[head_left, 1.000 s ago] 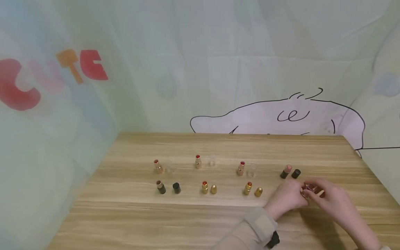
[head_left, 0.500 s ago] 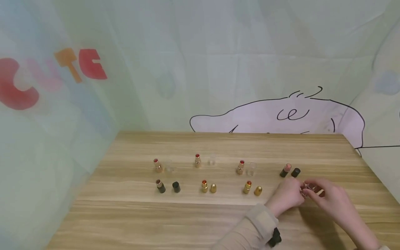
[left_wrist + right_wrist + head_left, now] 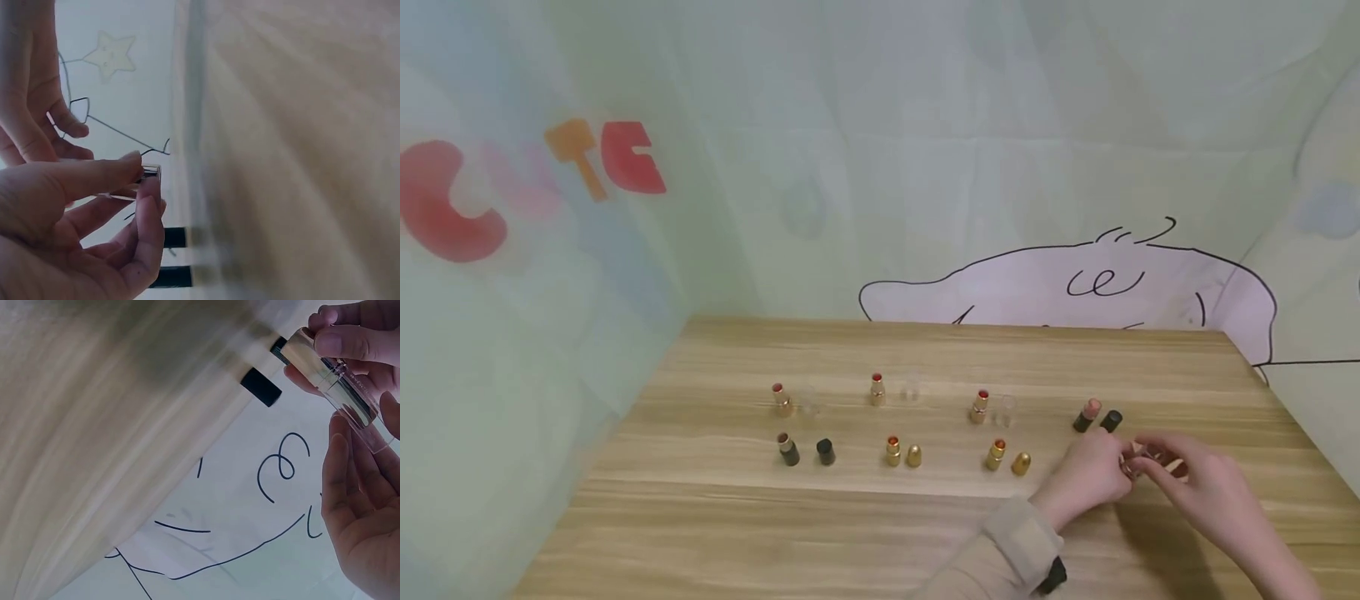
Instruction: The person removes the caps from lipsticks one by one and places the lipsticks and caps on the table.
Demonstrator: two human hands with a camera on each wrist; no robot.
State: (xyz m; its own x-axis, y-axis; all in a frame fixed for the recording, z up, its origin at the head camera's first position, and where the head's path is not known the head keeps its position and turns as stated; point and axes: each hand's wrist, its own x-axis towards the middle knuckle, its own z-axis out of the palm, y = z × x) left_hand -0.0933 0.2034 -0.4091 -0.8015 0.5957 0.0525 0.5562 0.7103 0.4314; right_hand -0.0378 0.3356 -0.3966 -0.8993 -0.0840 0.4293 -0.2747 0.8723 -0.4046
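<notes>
Both hands meet over the right side of the table, around one lipstick (image 3: 303, 353) with a gold-toned base and a clear cap (image 3: 375, 440). The left hand (image 3: 1093, 468) pinches the base between thumb and fingers. The right hand (image 3: 1213, 492) has its fingers and thumb about the clear-cap end. A metallic inner tube shows through the clear plastic in the right wrist view. In the head view the fingers cover most of this lipstick. Just behind the hands stand a pink lipstick (image 3: 1087, 415) with a black base and its black cap (image 3: 1111, 421).
Several uncapped lipsticks stand in two rows on the wooden table (image 3: 737, 533). The back row has rose-gold ones (image 3: 979, 407) beside clear caps (image 3: 1006, 410). In front are gold ones (image 3: 996, 455) with gold caps (image 3: 1022, 464) and a black-based one (image 3: 787, 450). A printed curtain (image 3: 925, 192) hangs behind.
The hands stay in nearly the same place on the lipstick, with only slight shifts of the fingers. The head view has tilted a little.
</notes>
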